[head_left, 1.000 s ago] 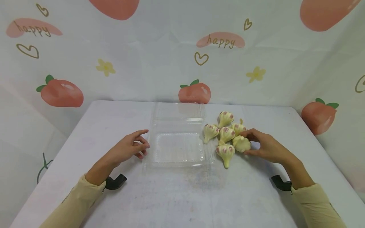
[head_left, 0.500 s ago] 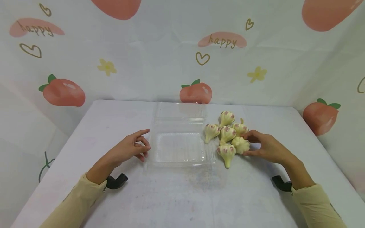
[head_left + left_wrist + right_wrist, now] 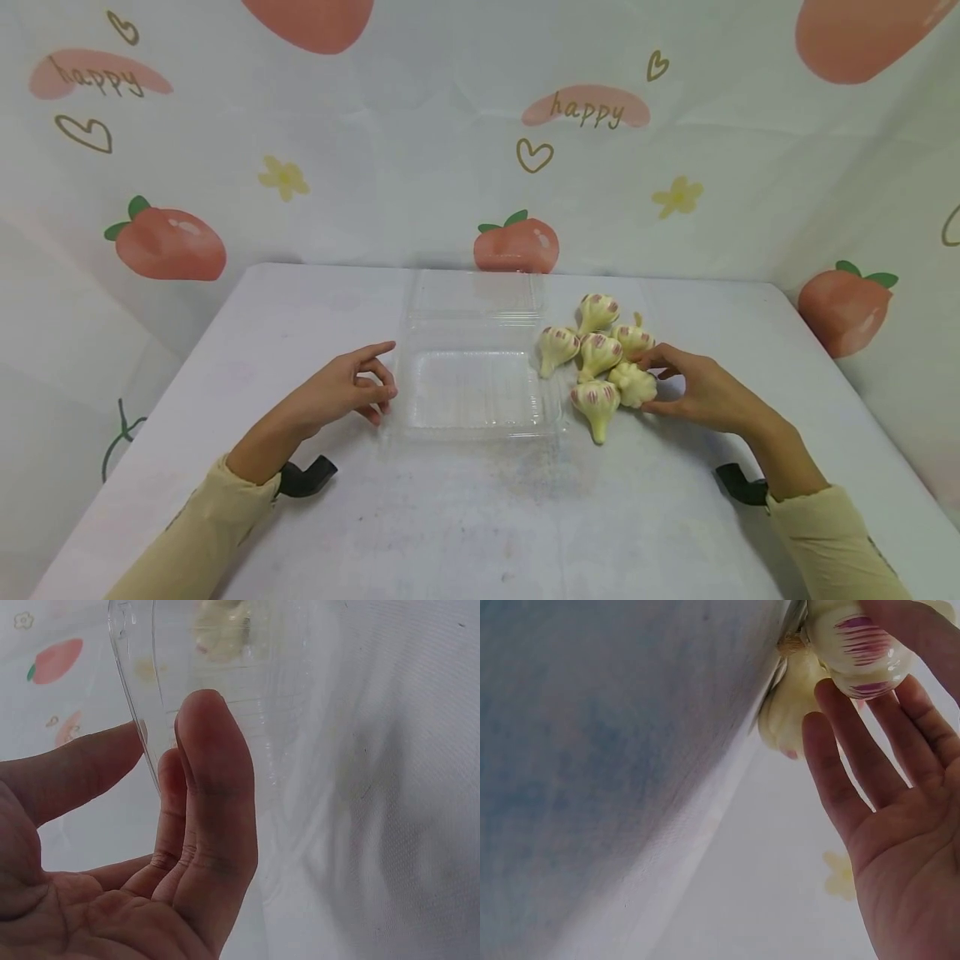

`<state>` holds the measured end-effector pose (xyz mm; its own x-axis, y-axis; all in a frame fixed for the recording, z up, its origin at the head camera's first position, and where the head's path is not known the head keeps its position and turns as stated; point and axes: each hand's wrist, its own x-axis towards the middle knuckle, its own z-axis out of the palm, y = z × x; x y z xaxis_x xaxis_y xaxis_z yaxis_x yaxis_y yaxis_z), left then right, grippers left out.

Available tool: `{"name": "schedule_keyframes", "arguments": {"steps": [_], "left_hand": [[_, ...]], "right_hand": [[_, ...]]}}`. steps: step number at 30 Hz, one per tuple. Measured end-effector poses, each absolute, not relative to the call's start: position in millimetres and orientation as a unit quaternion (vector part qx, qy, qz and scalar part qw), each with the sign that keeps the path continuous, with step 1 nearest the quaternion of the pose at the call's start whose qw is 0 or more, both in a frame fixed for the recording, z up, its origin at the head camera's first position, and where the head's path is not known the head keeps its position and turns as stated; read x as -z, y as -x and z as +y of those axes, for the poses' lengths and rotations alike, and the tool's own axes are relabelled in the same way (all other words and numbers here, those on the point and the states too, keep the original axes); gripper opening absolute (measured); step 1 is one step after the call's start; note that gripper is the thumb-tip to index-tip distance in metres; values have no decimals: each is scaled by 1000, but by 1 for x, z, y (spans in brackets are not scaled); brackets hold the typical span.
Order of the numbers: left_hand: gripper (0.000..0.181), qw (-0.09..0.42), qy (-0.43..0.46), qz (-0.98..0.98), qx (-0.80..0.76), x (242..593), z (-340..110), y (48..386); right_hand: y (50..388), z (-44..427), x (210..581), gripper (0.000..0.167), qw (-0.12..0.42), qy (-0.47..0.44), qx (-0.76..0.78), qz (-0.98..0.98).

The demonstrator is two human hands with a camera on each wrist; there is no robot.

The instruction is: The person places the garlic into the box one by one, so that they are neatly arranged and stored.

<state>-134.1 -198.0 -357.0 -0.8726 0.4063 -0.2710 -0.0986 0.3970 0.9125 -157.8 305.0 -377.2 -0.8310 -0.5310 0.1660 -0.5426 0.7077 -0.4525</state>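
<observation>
My right hand [image 3: 693,387] is at the near right of a cluster of garlic bulbs, thumb and fingers about one pale garlic bulb [image 3: 632,385]. In the right wrist view that bulb [image 3: 859,652] shows purple streaks, between the thumb and the fingertips. Other bulbs lie close around it, among them a front bulb [image 3: 596,402] and a left one [image 3: 558,346]. My left hand [image 3: 337,387] hovers at the left edge of an opened clear plastic box [image 3: 474,432], index finger stretched out, other fingers loosely bent. In the left wrist view the thumb tip meets the box's edge [image 3: 135,697].
The box's lid [image 3: 472,292] lies folded back behind its base. A white cloth covers the table [image 3: 450,517]. Behind hangs a white curtain [image 3: 420,125] printed with peaches. A green cord [image 3: 122,433] shows off the table's left side.
The garlic bulb at my right hand has shifted slightly left, closer to the other bulbs. Over the last half second both hands stay almost still.
</observation>
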Motion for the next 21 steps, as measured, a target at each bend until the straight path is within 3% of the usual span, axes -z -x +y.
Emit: {"name": "schedule_keyframes", "arguments": {"steps": [21], "left_hand": [[82,243,-82,780,-570,358,-202,135]], "right_hand": [[152,304,359,62,92,-252,-312,-912]]}}
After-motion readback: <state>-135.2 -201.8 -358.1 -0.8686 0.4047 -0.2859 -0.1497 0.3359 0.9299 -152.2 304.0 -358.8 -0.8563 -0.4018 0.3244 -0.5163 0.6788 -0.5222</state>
